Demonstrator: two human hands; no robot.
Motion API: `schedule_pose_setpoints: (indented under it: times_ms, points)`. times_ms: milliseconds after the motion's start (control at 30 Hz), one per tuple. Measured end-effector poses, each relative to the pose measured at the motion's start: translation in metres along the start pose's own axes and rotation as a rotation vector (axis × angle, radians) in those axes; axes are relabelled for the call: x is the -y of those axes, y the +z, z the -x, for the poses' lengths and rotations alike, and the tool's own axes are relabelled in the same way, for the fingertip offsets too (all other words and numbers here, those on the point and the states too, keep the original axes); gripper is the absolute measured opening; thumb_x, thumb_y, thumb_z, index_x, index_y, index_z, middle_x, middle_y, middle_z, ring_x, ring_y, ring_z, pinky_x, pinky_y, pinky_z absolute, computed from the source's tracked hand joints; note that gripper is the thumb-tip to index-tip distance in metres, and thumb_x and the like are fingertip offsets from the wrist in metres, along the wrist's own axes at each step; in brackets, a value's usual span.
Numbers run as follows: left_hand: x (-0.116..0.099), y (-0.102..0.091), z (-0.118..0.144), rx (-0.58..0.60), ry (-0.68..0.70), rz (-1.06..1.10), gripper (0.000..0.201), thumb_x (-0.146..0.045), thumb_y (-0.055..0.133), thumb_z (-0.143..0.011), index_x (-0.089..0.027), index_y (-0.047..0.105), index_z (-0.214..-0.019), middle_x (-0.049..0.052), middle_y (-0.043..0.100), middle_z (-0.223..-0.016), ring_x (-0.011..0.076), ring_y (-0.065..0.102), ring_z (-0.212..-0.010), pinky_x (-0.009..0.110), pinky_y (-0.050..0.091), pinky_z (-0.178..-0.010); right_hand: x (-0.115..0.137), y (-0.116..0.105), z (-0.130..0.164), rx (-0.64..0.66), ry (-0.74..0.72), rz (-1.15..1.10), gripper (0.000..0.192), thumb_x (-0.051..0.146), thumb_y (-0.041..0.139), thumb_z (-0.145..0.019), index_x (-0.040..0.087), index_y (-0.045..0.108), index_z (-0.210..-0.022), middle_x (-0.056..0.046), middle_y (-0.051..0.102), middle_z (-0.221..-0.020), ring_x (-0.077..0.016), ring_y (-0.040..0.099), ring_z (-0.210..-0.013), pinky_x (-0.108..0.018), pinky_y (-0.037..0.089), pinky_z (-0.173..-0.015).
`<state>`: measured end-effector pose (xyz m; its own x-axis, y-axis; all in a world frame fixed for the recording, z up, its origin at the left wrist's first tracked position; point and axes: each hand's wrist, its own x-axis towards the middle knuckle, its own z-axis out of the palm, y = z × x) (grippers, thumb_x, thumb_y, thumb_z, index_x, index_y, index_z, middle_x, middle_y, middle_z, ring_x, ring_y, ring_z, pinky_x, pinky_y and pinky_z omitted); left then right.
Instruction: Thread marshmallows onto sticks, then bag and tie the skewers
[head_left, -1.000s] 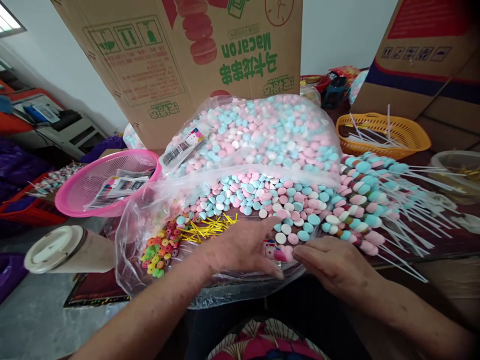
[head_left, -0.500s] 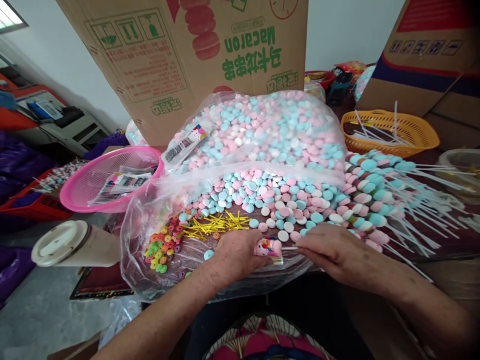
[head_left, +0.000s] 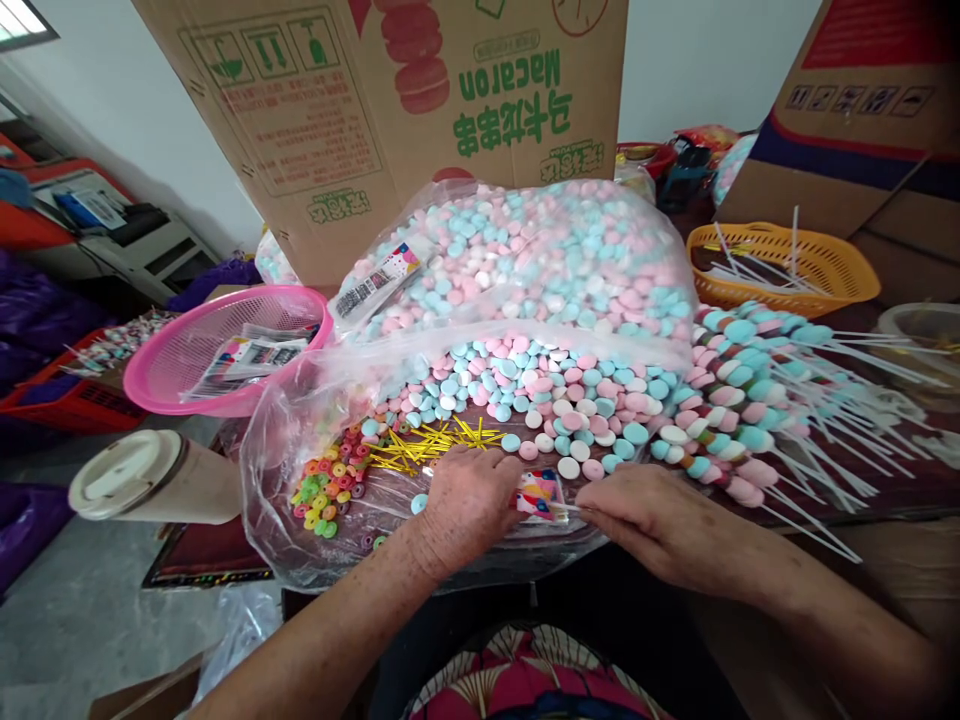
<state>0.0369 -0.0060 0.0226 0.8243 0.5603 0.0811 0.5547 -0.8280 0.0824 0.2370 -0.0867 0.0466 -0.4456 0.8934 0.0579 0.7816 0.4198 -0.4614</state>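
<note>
My left hand (head_left: 472, 505) is closed around a small printed plastic wrapper (head_left: 538, 492) with coloured patches, and its fingers hide the far end. My right hand (head_left: 649, 515) pinches a thin white stick (head_left: 573, 508), which runs into the wrapper's open end. What the stick carries inside cannot be made out now. Just beyond the left hand lie gold twist ties (head_left: 431, 444) and ring-shaped candies (head_left: 327, 485). Loose pink, blue and white candy discs (head_left: 574, 420) spread past both hands. Finished-looking candy skewers (head_left: 739, 420) are piled beyond the right hand, sticks pointing right.
A large clear bag of candy discs (head_left: 540, 250) stands before a cardboard box (head_left: 300, 130). At left are a pink basket (head_left: 161, 365) with wrappers and a lidded cup (head_left: 191, 480). An orange basket (head_left: 840, 270) holding sticks sits at right.
The pink candy visible at the wrapper's end has gone from sight inside it. My right hand has moved slightly left, towards the wrapper, and the whole view has shifted a little.
</note>
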Motion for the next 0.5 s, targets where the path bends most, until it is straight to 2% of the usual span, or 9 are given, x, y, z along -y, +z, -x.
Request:
schedule_pose_setpoints:
  times_ms: [100, 233, 367, 433, 500]
  points:
    - [-0.009, 0.003, -0.004, 0.081, -0.015, 0.084, 0.024, -0.041, 0.056, -0.080, -0.018, 0.062, -0.082, 0.004, 0.068, -0.078, 0.0214, 0.063, -0.076, 0.032, 0.045, -0.067, 0.001, 0.011, -0.013, -0.038, -0.041, 0.053, 0.031, 0.020, 0.036, -0.091, 0.018, 0.058, -0.069, -0.003, 0.061, -0.064, -0.0148, 0.053, -0.060, -0.026, 0.033, -0.057]
    - [-0.014, 0.000, -0.006, 0.183, -0.226, 0.228, 0.029, -0.047, 0.053, -0.082, -0.021, 0.061, -0.090, 0.002, 0.070, -0.084, 0.0183, 0.063, -0.076, 0.027, 0.045, -0.065, -0.003, 0.011, -0.019, -0.254, 0.013, -0.111, 0.024, 0.022, 0.039, -0.091, 0.017, 0.061, -0.082, -0.005, 0.064, -0.076, -0.0151, 0.057, -0.071, -0.025, 0.040, -0.064]
    - [-0.017, -0.007, -0.009, 0.219, -0.199, 0.214, 0.030, -0.046, 0.049, -0.084, -0.021, 0.062, -0.093, 0.004, 0.070, -0.090, 0.0209, 0.064, -0.081, 0.030, 0.047, -0.069, -0.004, 0.004, -0.017, -0.193, 0.008, -0.280, 0.026, 0.022, 0.040, -0.090, 0.017, 0.061, -0.075, -0.003, 0.063, -0.070, -0.0129, 0.055, -0.066, -0.023, 0.040, -0.060]
    - [-0.018, -0.009, -0.011, 0.226, -0.237, 0.216, 0.032, -0.046, 0.046, -0.085, -0.021, 0.061, -0.095, 0.005, 0.070, -0.088, 0.0213, 0.064, -0.079, 0.031, 0.047, -0.068, -0.001, 0.003, -0.015, -0.182, 0.107, -0.348, 0.023, 0.026, 0.042, -0.089, 0.017, 0.062, -0.084, -0.002, 0.063, -0.073, -0.0129, 0.056, -0.066, -0.022, 0.041, -0.058]
    - [-0.019, -0.009, -0.011, 0.239, -0.288, 0.236, 0.032, -0.047, 0.045, -0.085, -0.022, 0.061, -0.096, 0.004, 0.070, -0.087, 0.0214, 0.065, -0.078, 0.030, 0.047, -0.067, 0.003, 0.003, -0.014, -0.179, 0.194, -0.408, 0.023, 0.031, 0.043, -0.090, 0.018, 0.061, -0.085, 0.000, 0.062, -0.071, -0.0122, 0.055, -0.065, -0.021, 0.040, -0.056]
